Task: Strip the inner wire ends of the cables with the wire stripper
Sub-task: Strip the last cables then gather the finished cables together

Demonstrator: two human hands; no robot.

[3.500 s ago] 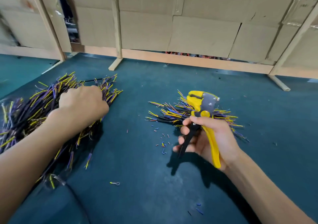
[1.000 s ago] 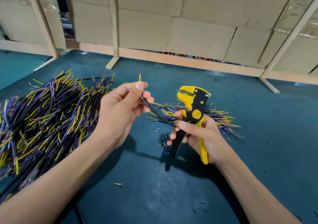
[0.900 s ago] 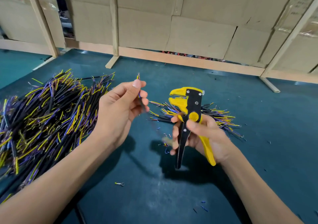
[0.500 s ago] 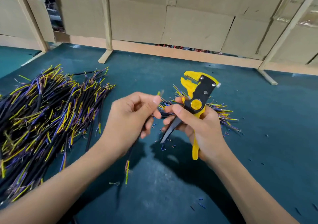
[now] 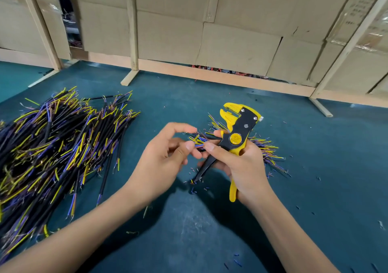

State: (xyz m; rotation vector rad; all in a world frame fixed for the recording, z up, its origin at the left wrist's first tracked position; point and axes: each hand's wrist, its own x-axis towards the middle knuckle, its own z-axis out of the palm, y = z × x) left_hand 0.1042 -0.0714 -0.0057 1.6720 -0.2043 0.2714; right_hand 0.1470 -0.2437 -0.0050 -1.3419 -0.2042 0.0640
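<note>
a big table [image 5: 189, 241] with a dark blue-green cloth top. on its left lies a big pile of black cables [image 5: 48, 153] with yellow and purple wire ends. a small pile of cables [image 5: 266, 148] lies near the middle. tiny cut wire bits [image 5: 199, 185] are scattered on the cloth.
</note>
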